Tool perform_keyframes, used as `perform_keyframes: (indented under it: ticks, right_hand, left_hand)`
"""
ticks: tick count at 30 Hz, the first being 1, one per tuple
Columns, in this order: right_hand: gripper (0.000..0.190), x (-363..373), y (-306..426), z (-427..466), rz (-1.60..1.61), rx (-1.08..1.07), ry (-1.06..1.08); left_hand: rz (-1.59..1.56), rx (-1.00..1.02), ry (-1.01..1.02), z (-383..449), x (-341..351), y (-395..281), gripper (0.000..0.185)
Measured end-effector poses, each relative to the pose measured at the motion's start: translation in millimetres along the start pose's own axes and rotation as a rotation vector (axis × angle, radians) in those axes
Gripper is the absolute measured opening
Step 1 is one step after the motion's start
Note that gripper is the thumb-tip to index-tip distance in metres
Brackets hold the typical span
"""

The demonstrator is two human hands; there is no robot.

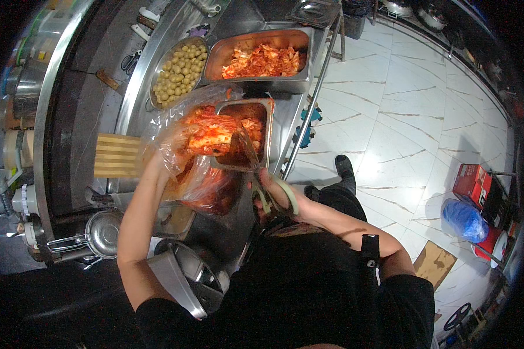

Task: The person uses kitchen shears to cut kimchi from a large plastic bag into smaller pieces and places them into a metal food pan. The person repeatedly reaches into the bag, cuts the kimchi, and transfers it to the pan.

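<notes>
My left hand (168, 141), wrapped in a clear plastic bag (159, 126), grips a piece of red-seasoned kimchi cabbage (214, 139) whose end reaches over a small steel pan (270, 118). In my right hand (274, 186) are scissors (293, 201) with pale green handles. Their blades lie at the end of the cabbage, above the pan. Cut kimchi (253, 131) shows inside that pan. More red kimchi (209, 187) sits in clear plastic below my left hand. The plastic partly hides my left fingers.
A larger steel pan (262, 83) of cut kimchi stands beyond the small one. Left of it is a colander (153, 89) of peeled potatoes or similar round pieces. A slatted wooden board (115, 155) juts out left. A strainer (105, 233) and steel pot (192, 266) are nearer me.
</notes>
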State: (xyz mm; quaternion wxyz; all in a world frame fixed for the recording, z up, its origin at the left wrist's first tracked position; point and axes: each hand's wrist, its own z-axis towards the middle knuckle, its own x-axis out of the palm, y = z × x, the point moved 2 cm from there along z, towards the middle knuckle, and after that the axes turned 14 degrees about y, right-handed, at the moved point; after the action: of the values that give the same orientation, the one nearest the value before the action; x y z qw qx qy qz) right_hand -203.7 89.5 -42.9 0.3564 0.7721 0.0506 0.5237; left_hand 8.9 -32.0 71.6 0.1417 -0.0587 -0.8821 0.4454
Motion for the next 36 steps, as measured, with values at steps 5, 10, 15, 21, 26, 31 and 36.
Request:
perform_keyframes:
  ticks: [5,10,15,21,26,31,36]
  right_hand:
    - [0.083,4.4,-6.9,1.6,0.001,-0.057,0.033]
    - [0.074,7.7,20.8,10.6,-0.021,0.031,-0.023]
    - [0.063,-1.9,15.4,3.1,-0.003,0.025,-0.035]
    - [0.067,-0.1,-16.9,-9.7,-0.177,-0.147,0.172]
    - [0.073,-1.7,-35.5,-4.8,-0.143,-0.203,0.37]
    - [0.079,12.1,-33.8,5.5,-0.045,-0.203,0.47]
    - [0.079,-1.6,-61.7,32.2,-0.208,-0.361,0.457]
  left_hand:
    - [0.007,0.028,0.007,-3.6,-16.5,5.5,0.038]
    - [0.013,0.018,0.028,-1.7,-4.5,4.9,0.039]
    - [0.154,-0.027,-0.027,24.5,-38.7,20.6,0.036]
    - [-0.09,0.087,-0.186,36.6,-67.9,38.9,0.03]
    - [-0.137,0.116,-0.261,30.7,-19.7,21.2,0.031]
    - [-0.141,0.126,-0.247,29.3,-20.3,23.2,0.024]
    - [-0.095,0.152,-0.327,27.4,1.4,21.5,0.014]
